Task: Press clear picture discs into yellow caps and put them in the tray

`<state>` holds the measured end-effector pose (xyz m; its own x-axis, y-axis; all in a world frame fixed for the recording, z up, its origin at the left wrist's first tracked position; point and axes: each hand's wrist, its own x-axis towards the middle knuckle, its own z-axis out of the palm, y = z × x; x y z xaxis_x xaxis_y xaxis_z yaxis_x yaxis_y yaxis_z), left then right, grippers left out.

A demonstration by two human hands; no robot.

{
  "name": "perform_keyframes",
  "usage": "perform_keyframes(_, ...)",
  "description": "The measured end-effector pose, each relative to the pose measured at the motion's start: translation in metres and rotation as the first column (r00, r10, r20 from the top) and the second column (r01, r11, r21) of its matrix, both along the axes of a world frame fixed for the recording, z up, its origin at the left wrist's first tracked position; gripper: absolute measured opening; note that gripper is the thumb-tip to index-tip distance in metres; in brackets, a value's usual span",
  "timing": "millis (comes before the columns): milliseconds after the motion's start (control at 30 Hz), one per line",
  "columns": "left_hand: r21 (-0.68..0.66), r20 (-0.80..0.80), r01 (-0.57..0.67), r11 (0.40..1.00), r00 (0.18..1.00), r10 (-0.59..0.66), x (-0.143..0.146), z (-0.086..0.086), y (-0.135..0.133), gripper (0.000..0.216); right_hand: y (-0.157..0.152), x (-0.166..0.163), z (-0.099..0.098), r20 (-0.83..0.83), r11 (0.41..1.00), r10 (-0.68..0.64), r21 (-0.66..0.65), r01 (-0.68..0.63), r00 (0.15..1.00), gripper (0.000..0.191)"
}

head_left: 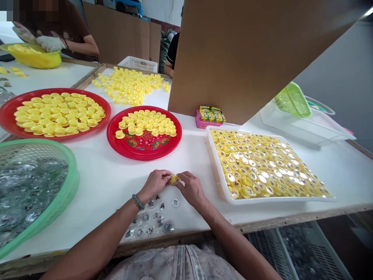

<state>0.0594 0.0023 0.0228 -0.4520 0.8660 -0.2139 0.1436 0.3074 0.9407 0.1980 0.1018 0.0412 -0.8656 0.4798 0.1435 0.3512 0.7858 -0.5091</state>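
Note:
My left hand [154,182] and my right hand [190,188] meet over the white table [101,175], both pinched on one small yellow cap [175,179]. A bead bracelet sits on my left wrist. Several clear round discs [151,221] lie on the table just under my wrists. A red plate [144,149] holding yellow caps is straight ahead of my hands. To my right lies a white tray [217,171] packed with finished yellow caps with shiny tops.
A green basket [58,202] of clear discs sits at left. A second red plate [8,120] of caps is far left; loose caps [131,83] lie beyond. A cardboard sheet [247,50] stands behind a small pink box [204,122]. Another person [67,35] works at a yellow bowl [32,56].

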Motion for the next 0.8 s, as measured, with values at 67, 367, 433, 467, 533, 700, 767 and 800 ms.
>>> perform_keyframes(67, 0.039, 0.068, -0.034, 0.999, 0.997, 0.031, 0.003, -0.006, 0.000, 0.027, -0.001, 0.000, -0.001, 0.004, 1.000, 0.008, 0.003, -0.008, 1.000, 0.011)
perform_keyframes(367, 0.038, 0.348, -0.148, 0.988, 0.929, 0.126, 0.010, -0.006, 0.000, 0.024, -0.011, 0.009, -0.013, -0.066, 0.971, 0.091, 0.229, -0.073, 0.994, 0.010)
perform_keyframes(433, 0.032, 0.372, -0.154, 0.988, 0.919, 0.131, 0.011, -0.002, 0.000, 0.023, -0.013, 0.012, -0.015, -0.002, 0.936, 0.139, 0.326, -0.130, 0.990, 0.015)
perform_keyframes(467, 0.033, 0.373, -0.157, 0.987, 0.918, 0.133, 0.012, -0.001, 0.000, 0.023, -0.014, 0.014, -0.015, 0.028, 0.919, 0.152, 0.363, -0.152, 0.988, 0.017)
perform_keyframes(533, 0.038, 0.368, -0.162, 0.986, 0.920, 0.137, 0.013, -0.001, 0.000, 0.022, -0.015, 0.016, -0.016, 0.064, 0.894, 0.168, 0.411, -0.180, 0.984, 0.019)
perform_keyframes(700, -0.001, 0.399, -0.201, 0.980, 0.898, 0.185, 0.013, -0.003, 0.004, 0.023, -0.015, 0.018, -0.015, 0.077, 0.898, 0.210, 0.379, -0.224, 0.975, 0.020)
perform_keyframes(767, -0.033, 0.424, -0.209, 0.977, 0.883, 0.203, 0.012, -0.002, 0.006, 0.025, -0.012, 0.016, -0.013, 0.076, 0.907, 0.219, 0.352, -0.232, 0.973, 0.019)
perform_keyframes(800, -0.040, 0.431, -0.207, 0.978, 0.879, 0.204, 0.011, -0.002, 0.006, 0.026, -0.010, 0.014, -0.010, 0.076, 0.910, 0.222, 0.343, -0.234, 0.972, 0.019)
